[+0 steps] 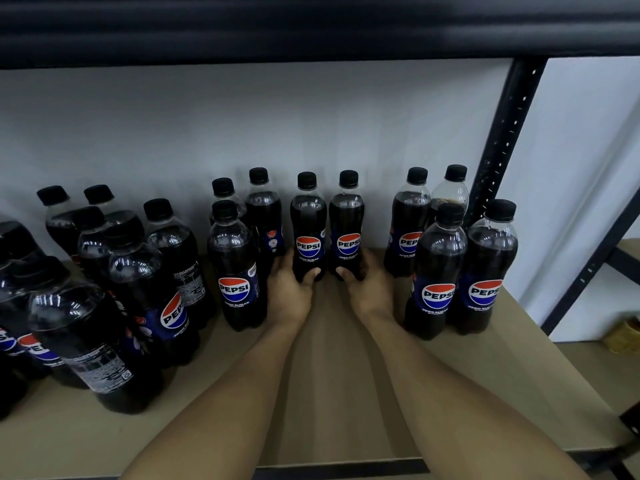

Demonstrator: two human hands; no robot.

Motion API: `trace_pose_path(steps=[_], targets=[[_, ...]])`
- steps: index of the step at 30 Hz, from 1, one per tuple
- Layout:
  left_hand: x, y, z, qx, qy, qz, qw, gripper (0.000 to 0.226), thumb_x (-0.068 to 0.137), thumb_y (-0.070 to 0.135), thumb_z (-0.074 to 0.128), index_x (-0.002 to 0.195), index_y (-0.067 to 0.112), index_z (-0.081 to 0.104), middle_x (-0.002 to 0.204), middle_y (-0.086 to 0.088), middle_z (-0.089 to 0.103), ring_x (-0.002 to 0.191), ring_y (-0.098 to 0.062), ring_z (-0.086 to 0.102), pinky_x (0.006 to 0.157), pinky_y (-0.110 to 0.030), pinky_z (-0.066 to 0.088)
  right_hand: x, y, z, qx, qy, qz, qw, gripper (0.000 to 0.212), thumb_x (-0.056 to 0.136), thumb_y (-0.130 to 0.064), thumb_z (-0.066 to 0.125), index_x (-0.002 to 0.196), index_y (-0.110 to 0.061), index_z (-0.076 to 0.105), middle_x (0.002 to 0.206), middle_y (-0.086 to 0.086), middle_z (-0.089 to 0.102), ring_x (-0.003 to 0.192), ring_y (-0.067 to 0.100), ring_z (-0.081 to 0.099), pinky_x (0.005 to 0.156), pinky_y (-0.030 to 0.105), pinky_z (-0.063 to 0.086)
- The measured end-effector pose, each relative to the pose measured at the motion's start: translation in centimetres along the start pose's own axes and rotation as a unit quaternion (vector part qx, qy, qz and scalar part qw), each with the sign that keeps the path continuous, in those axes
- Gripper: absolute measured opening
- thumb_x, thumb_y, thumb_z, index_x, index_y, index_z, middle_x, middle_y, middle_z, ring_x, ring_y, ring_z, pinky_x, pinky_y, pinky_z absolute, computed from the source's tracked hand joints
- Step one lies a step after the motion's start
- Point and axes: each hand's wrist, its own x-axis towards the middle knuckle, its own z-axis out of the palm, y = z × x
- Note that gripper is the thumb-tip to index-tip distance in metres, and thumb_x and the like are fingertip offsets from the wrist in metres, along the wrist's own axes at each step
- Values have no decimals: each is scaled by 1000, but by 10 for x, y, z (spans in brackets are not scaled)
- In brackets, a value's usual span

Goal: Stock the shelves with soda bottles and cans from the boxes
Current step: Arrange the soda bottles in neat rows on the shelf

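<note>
Hands (290, 289) (365, 289) round two bottles (308, 233) (347, 230) — bases half-hidden

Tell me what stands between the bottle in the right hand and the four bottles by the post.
Nothing. The head view shows bare shelf between the bottle the right hand grips and the four bottles.

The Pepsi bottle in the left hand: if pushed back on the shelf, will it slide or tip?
It probably slides: the left hand grips the bottle low, near its base. It looks nearly full, so likely heavy for its size. Being tall and narrow, it might tip if pushed near the cap.
</note>
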Motion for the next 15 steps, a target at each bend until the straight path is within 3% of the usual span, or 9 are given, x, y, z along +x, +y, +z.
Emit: trace_pose_path(steps=[15], targets=[[-1, 0, 2, 19, 2, 1, 1000, 66, 89, 35, 74, 147, 17, 48, 134, -13, 59, 125, -29, 57, 105, -45, 48, 1, 0, 1, -6, 11, 0, 1000, 52, 88, -25, 78, 136, -21, 57, 125, -3, 69, 116, 12, 62, 101, 36, 51]])
